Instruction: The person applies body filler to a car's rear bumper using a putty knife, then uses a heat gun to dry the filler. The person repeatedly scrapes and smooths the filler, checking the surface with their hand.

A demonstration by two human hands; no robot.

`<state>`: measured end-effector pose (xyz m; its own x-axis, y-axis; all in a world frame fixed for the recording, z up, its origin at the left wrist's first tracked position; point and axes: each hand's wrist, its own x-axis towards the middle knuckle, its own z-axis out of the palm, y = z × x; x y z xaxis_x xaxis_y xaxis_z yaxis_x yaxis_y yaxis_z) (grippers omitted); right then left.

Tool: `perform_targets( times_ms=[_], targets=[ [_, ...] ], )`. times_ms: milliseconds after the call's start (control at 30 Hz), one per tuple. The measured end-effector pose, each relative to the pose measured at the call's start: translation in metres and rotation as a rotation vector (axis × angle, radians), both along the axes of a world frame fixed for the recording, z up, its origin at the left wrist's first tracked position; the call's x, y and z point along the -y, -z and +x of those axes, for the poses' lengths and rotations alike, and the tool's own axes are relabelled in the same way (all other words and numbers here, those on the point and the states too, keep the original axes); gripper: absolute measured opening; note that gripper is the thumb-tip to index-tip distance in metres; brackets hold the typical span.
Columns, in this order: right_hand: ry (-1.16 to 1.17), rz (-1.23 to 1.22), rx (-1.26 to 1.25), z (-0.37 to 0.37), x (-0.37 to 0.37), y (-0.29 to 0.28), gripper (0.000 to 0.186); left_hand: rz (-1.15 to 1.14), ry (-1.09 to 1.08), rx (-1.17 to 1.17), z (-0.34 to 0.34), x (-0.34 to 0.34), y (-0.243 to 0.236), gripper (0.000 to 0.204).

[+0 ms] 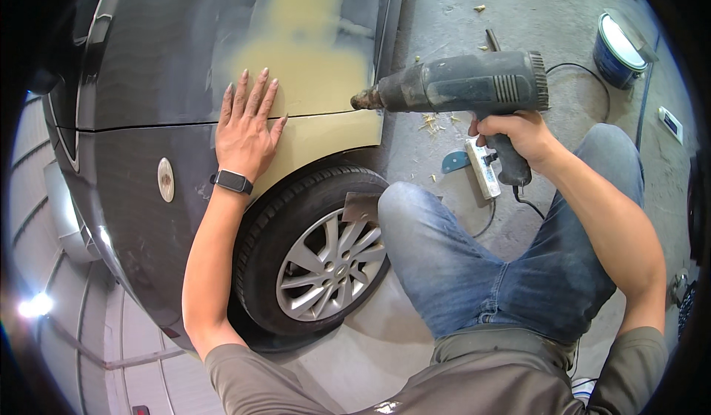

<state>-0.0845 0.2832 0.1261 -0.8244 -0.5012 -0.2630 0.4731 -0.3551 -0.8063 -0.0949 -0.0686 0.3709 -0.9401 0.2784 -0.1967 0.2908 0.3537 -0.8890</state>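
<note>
1. The left hand (248,145) is opened out, palm down and fingers slightly parted, and appears to rest on the dark car panel (148,93). It grips nothing; a dark-banded watch (232,181) sits on the wrist just behind it.
2. The right hand (524,135) is wrapped around the handle of a heat gun (466,83), the forefinger near the trigger; whether that is pressed cannot be told.
3. The gun's body lies above and to the left of the right hand, its nozzle (366,99) pointing toward the left hand, at the panel's right edge. Any gap between nozzle and panel is hard to judge.
4. The yellowish patch (311,74) spreads ahead of and to the right of the left hand, crossing the panel seam (148,128). The wheel (337,267) is behind that hand, to its right.
5. Just left of and below the right hand, a white power strip (483,169) lies on the floor beside a blue scraper (455,162).
6. The step in hand seems to be warming the patch while feeling the surface. The next move would call for sweeping the nozzle evenly, with the bare left hand clear of the hot air.
</note>
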Motion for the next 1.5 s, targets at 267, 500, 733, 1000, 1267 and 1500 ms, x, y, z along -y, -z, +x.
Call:
perform_targets(
  times_ms=[267, 500, 733, 1000, 1267, 1500],
  targets=[
    [-0.017, 0.058, -0.029, 0.001, 0.002, -0.001, 0.02, 0.016, -0.006, -0.001, 0.023, 0.007, -0.01, 0.068],
    [-0.017, 0.166, -0.044, -0.001, 0.006, 0.001, 0.019, 0.038, -0.025, 0.008, 0.035, 0.012, -0.009, 0.068],
    [-0.013, 0.111, -0.081, 0.0, 0.005, -0.001, 0.02, 0.071, -0.068, 0.129, 0.057, 0.014, 0.007, 0.075],
    [0.018, 0.295, -0.002, -0.002, 0.004, 0.002, 0.021, -0.009, -0.072, 0.382, 0.078, 0.031, 0.03, 0.079],
    [0.045, 0.251, 0.015, 0.001, -0.001, -0.001, 0.022, -0.145, 0.014, 0.58, 0.046, 0.042, 0.135, 0.086],
    [0.111, 0.236, -0.014, 0.005, -0.012, -0.004, 0.023, -0.342, 0.032, 0.659, 0.013, 0.039, 0.206, 0.084]
  ],
)
